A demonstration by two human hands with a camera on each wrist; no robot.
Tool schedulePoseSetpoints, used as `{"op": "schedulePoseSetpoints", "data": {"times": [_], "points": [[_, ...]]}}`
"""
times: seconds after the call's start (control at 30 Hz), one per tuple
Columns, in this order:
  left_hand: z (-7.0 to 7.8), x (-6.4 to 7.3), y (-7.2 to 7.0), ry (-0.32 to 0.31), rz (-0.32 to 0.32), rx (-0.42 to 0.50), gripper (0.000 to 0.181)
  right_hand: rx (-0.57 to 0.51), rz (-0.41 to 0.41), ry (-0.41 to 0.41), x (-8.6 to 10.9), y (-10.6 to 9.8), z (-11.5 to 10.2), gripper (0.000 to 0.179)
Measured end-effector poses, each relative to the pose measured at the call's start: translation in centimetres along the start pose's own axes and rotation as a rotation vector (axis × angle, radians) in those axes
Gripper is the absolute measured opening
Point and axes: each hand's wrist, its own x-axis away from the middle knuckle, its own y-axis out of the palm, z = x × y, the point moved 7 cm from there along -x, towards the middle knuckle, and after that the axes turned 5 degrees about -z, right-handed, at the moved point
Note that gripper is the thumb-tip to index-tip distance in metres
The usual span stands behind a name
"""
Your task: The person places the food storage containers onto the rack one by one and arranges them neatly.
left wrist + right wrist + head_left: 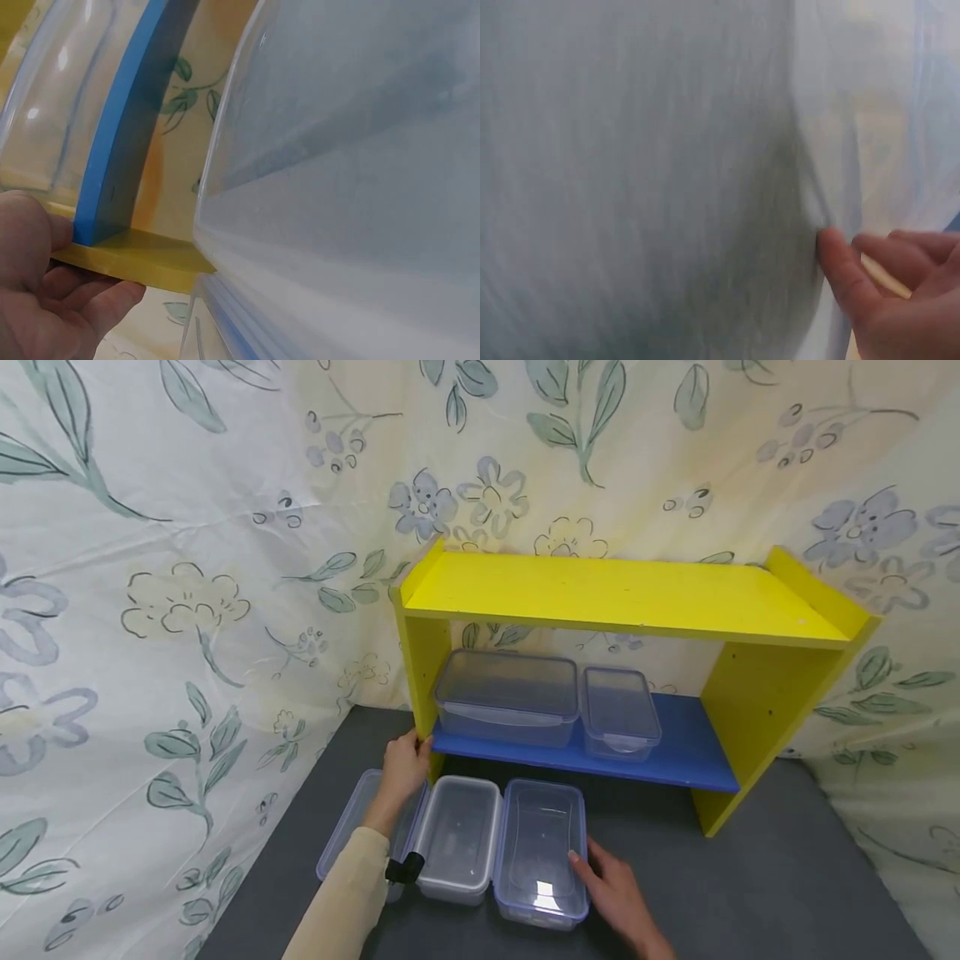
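My left hand (402, 768) grips the lower left side panel of a small yellow-and-blue shelf (615, 597), just under its blue board. In the left wrist view, the thumb lies on one face of the yellow panel (150, 259) and the fingers on the other. My right hand (617, 891) touches the right side of a clear container with a blue-rimmed lid (542, 843), its thumb at the lid's edge. Left of it, side by side, stand a white-rimmed container (460, 831) and another blue-rimmed one (360, 810), partly hidden by my left forearm.
On the blue board (690, 731) sit a large clear container (508, 693) and a smaller one (619, 706) to its right. The shelf stands on a dark table (712, 902). Floral fabric (225, 610) hangs behind and at the sides.
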Motion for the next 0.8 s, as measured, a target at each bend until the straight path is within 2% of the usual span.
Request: {"op": "schedulePoseSetpoints", "data": {"times": [0.17,0.3,0.43,0.6,0.73,0.8], "points": [[-0.1,0.0,-0.1,0.008,0.003,-0.004,0.018,-0.035,-0.002,0.092,1.2,0.4,-0.3,0.053],[-0.1,0.0,-0.1,0.007,-0.010,0.005,0.020,-0.068,-0.050,0.172,2.2,0.7,-0.5,0.054],[-0.1,0.1,-0.2,-0.006,-0.008,0.010,0.021,-0.223,-0.086,0.207,3.3,1.4,-0.5,0.059],[0.0,0.2,-0.7,0.013,-0.004,0.012,0.021,-0.462,-0.118,0.209,3.9,2.2,-0.8,0.068],[0.1,0.2,-0.4,0.007,-0.013,0.014,0.021,-0.644,-0.158,0.190,4.4,2.7,-1.3,0.072],[0.1,0.1,-0.2,-0.005,-0.018,0.015,0.021,-0.662,-0.178,0.201,4.7,2.8,-1.2,0.078]]}}
